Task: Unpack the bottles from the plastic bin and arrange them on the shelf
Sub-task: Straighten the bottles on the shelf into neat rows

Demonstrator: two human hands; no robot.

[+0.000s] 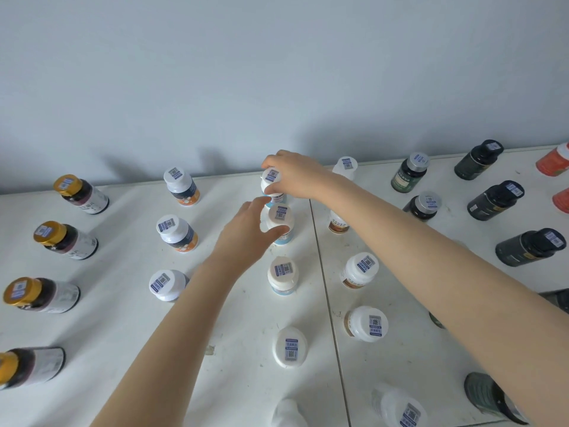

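Many bottles stand in columns on the white shelf top [123,303]. My right hand [292,175] grips the white cap of a light-blue bottle [272,183] at the back of the middle column, near the wall. My left hand [246,232] is wrapped around the bottle just in front of it [280,223], thumb on its right side. Two more white-capped bottles [283,275] [290,347] continue that column toward me. The plastic bin is out of view.
Gold-capped dark bottles [50,237] line the left. White-capped orange-labelled bottles [177,232] stand left of centre, brown-labelled ones [360,271] right of centre. Black and green bottles [529,246] and orange ones [554,163] fill the right. A seam [326,297] splits the surface.
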